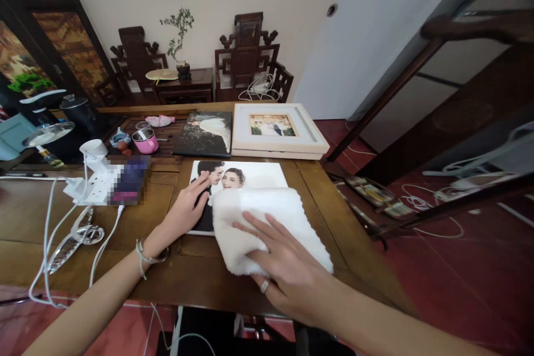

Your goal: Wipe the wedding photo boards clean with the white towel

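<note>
A photo panel point(262, 172) with a printed picture of a couple lies flat on the wooden table. My left hand point(192, 200) rests on its left part, fingers stretched out and holding nothing. Over the panel's right part and the table beside it spreads a fluffy white towel point(283, 203). My right hand point(277, 253) grips the towel near its front edge, with some fingers on top and the ringed finger below the edge. Much of the panel's lower right is hidden under the cloth.
Behind the panel lie a dark photo panel point(204, 136) and a cream picture frame point(279, 147). On the left are a power strip point(98, 183) with cables, a clear hair claw point(77, 239), a pink cup point(144, 142) and a dark kettle point(77, 114). The table's right edge point(367, 245) drops to red floor.
</note>
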### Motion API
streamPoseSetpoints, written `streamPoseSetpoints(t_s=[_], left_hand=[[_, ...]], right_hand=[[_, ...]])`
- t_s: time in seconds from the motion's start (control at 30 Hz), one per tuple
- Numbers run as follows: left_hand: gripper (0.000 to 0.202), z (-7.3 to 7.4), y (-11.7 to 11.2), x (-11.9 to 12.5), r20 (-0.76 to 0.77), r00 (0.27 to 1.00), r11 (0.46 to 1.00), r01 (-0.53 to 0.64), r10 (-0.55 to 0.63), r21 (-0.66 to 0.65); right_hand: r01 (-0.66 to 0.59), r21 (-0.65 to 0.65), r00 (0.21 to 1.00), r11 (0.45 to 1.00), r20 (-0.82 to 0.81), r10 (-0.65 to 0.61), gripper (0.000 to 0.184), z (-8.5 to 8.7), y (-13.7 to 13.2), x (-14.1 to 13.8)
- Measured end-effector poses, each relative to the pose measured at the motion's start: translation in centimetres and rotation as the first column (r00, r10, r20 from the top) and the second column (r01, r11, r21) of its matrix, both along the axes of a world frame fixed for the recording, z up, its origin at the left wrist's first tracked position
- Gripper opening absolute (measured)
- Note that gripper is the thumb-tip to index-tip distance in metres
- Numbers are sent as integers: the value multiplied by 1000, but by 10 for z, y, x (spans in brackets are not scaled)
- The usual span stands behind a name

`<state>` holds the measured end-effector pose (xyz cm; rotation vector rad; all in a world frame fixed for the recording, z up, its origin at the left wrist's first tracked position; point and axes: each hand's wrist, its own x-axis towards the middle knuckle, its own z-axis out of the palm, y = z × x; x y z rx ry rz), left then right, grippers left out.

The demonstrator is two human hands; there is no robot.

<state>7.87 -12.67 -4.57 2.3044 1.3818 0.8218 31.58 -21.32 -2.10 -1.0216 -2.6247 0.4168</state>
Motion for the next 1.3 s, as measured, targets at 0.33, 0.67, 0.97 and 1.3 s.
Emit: streamPoseSetpoints(t_s=[0.33, 0.67, 0.97, 1.3], left_hand=[[46, -7, 4, -6, 15, 1000, 998, -15, 16, -62], [46, -9, 6, -10, -3, 1000, 997, -3, 3, -76], [47, -13, 4, -9, -71, 997, 997, 2, -7, -74], [47, -15, 5, -12, -61, 998, 999, 22, -25, -47]], right_hand=[[36, 86, 999, 996, -19, -35, 34, -5, 100, -6], [-11, 175, 999, 985, 47, 3, 30, -15, 54, -9], [-90, 79, 996, 993, 19, 88, 28, -9, 19, -6], [32, 63, 998, 997, 46, -35, 34, 5, 128, -26]])
